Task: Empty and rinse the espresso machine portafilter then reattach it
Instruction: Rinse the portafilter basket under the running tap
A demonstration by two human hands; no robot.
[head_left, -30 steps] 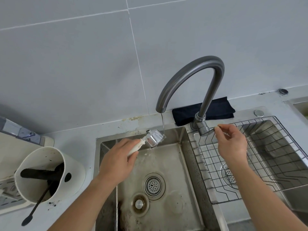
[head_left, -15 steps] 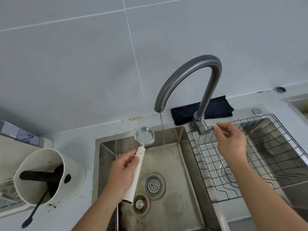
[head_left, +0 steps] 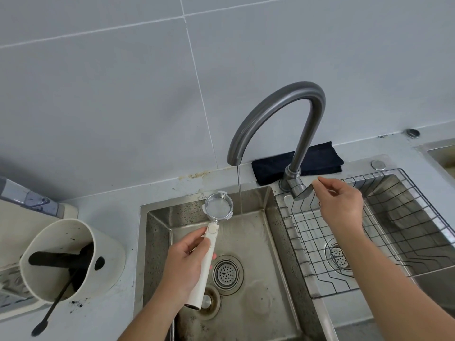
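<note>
Grey tiles back the sink point(head_left: 157, 242). Left hand point(head_left: 183, 263) grips the portafilter point(head_left: 213, 222) near its back edge, beside the thin stream; right hand point(head_left: 341, 205) pinches the tap lever point(head_left: 303, 193). Rinsing looks finished; next, probably shut the water off.

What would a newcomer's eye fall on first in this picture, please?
Probably the grey gooseneck faucet arching over the left sink basin, running a thin stream. Beside that stream, the left hand holds a white-handled portafilter, basket facing up; the right hand pinches the faucet lever.
</note>
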